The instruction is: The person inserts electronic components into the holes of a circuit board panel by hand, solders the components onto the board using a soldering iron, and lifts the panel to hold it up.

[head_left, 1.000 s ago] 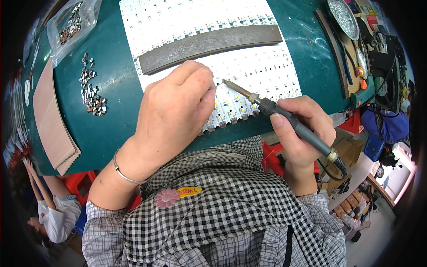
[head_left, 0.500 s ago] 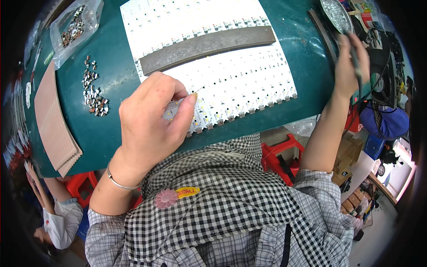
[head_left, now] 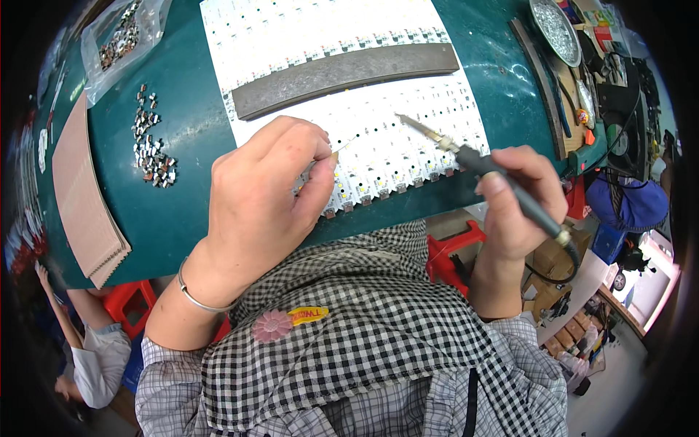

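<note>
A soldering iron with a black handle is gripped in my right hand, its bare metal tip pointing up and left over the white circuit board panel. Rows of small components and connectors line that panel. Above its lower left part my left hand is pinched closed, with a thin pale wire sticking out past the fingertips; whether it is solder cannot be told. A dark flat bar lies across the panel, beyond both hands. The iron's tip stands apart from my left fingers.
Loose small metal connectors lie in a pile to the left, near an open plastic bag of more. A stack of tan boards sits at the left edge. A round metal dish is at the far right. Another person sits at lower left.
My right hand has come in from the tools at the right, bringing the soldering iron over the panel. My left hand has shifted slightly right, still pinched.
</note>
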The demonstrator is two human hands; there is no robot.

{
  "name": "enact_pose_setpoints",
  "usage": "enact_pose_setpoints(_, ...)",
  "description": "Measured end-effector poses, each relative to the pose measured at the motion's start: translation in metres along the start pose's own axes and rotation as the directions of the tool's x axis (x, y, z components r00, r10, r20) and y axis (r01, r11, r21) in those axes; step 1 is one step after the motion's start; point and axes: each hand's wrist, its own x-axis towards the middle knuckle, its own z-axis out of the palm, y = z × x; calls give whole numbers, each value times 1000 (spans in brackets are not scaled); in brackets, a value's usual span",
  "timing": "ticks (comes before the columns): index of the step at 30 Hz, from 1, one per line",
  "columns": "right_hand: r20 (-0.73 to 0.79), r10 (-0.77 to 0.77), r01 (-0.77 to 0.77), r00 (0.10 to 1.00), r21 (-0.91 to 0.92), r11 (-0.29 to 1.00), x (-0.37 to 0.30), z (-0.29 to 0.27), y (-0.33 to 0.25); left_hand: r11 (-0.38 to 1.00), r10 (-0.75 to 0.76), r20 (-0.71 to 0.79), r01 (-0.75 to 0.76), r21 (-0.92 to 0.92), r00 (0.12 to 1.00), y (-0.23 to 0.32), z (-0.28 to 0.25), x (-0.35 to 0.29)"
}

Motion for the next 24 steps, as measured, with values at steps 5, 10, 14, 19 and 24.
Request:
enact_pose_setpoints(5, 97, -54, 57, 994, -22, 998, 0, 8, 3, 994, -91, -25, 89, -70, 996, -1, -1, -6)
enact_pose_setpoints(10, 171, -92, 106, 981, -76, 991, 1, 9, 2, 995, -81, -45, 78, -58, 996, -4, -3, -8)
enact_pose_setpoints(14, 18, 33, -35, 999, 117, 993, -2, 4, -3, 994, -80, -38, 77, -79, 996, -5, 0, -10)
enact_pose_setpoints(19, 152, -29, 30, 988, -4, 1000, -5, 11, -7, 994, -60, -34, 57, -95, 998, -6, 6, -6)
enact_pose_setpoints(24, 167, -83, 90, 983, -38, 995, -7, 21, 0, 994, -72, 13, 73, -77, 997, -6, 5, -4)
